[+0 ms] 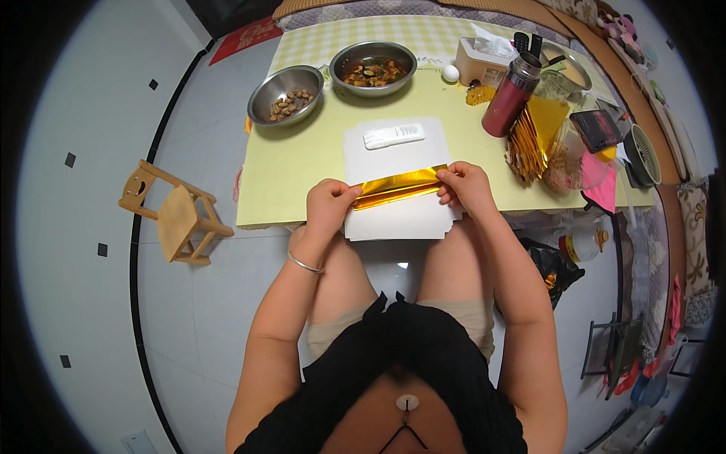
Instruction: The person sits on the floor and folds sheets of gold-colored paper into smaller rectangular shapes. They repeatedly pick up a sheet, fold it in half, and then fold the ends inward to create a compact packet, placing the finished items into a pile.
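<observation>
A folded strip of shiny gold foil paper (401,183) stretches between my two hands, above the near edge of the table. My left hand (330,204) pinches its left end between thumb and fingers. At the other end, my right hand (466,187) grips the foil the same way, slightly farther from me. Underneath lies a stack of white paper sheets (397,225) that juts past the table edge over my lap. On the sheets, beyond the foil, rests a small white oblong object (394,136); I cannot make out its kind.
Two steel bowls stand at the back: one with nuts (257,106), one with food in liquid (349,79). To the right are a red thermos (510,98), folded gold foil pieces (529,144), a tissue box (478,68) and a dark basket (643,155). A small wooden chair (180,219) stands left.
</observation>
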The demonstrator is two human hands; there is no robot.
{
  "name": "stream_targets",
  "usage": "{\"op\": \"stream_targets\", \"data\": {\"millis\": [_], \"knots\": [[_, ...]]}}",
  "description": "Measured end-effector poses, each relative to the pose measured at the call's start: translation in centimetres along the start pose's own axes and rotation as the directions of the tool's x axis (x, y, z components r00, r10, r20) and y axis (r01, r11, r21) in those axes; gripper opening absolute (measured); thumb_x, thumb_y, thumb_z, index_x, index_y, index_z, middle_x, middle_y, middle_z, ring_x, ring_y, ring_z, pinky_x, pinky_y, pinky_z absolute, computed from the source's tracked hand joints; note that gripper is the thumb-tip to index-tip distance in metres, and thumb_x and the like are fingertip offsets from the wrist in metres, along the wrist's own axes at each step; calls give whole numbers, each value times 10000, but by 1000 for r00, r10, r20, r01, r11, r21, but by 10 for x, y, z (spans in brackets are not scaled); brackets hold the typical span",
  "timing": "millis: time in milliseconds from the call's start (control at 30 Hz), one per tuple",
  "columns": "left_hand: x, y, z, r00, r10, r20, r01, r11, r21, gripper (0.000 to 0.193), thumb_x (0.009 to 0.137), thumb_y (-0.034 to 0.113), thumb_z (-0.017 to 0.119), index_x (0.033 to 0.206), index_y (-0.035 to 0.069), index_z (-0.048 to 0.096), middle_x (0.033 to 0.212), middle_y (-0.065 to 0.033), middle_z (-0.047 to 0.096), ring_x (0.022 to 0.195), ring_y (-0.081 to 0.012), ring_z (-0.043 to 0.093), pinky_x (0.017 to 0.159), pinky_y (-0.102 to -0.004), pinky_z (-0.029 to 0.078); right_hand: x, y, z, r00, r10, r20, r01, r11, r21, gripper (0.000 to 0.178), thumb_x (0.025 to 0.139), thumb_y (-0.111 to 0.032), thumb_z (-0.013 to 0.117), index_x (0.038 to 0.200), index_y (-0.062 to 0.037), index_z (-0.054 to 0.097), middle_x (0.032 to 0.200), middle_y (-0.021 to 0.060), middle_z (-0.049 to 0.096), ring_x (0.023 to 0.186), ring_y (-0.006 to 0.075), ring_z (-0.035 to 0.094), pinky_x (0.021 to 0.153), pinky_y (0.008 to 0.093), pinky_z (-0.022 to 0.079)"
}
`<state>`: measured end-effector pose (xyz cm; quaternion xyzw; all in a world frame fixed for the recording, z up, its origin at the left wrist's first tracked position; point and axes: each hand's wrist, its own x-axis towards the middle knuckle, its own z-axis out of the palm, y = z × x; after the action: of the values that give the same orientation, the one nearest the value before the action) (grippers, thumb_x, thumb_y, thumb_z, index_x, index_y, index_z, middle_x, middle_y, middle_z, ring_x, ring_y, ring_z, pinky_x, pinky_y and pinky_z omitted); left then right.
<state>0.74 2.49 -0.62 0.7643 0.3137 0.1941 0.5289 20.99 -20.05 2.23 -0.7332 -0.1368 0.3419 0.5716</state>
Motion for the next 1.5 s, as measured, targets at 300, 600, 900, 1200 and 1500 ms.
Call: {"op": "stream_targets", "data": {"millis": [300, 600, 900, 1200, 1500], "knots": [[-15, 18, 10, 948, 316, 20, -298, 870, 392, 281, 757, 148, 829, 639, -5, 624, 770, -128, 590, 686, -293, 575, 636, -404, 487, -6, 3, -3, 986, -150, -77, 108, 912, -395, 224, 922, -172, 705, 770, -15, 658, 587, 54, 640, 474, 127, 590, 485, 294, 475], [-16, 14, 14, 930, 366, 29, -343, 839, 422, 268, 742, 127, 827, 654, -12, 614, 746, -107, 569, 666, -252, 564, 601, -371, 469, 1, 11, 1, 966, -229, -116, 126, 817, -562, 238, 944, -196, 698, 795, -20, 641, 575, 52, 621, 449, 130, 554, 476, 300, 451], [-13, 32, 17, 684, 693, 228, -668, 469, 578, 403, 764, 61, 750, 1162, 69, 687, 1231, -190, 632, 1000, -324, 644, 839, -393, 534, -15, -7, 17, 927, -349, -135, 55, 482, -874, 181, 917, -202, 697, 995, -40, 669, 848, 118, 723, 767, 281, 690, 693, 410, 531], [-22, 36, 18, 647, 436, 626, -753, 238, 613, 487, 946, 118, 532, 1428, 180, 565, 1549, -21, 490, 1481, -313, 369, 1189, -636, 238, -30, 41, 36, 626, -628, 462, 662, 116, -740, 570, 967, -257, 603, 1461, -3, 478, 1549, 177, 452, 1457, 326, 402, 1212, 461, 295], [-51, 34, -9, 715, 495, 493, -672, 296, 679, 457, 850, 133, 624, 1293, 23, 626, 1454, -147, 552, 1447, -368, 397, 1199, -605, 236, -16, 38, 5, 637, -613, 467, 535, -84, -841, 454, 922, -181, 617, 1327, 21, 594, 1408, 183, 586, 1314, 318, 558, 1148, 471, 396]]}}
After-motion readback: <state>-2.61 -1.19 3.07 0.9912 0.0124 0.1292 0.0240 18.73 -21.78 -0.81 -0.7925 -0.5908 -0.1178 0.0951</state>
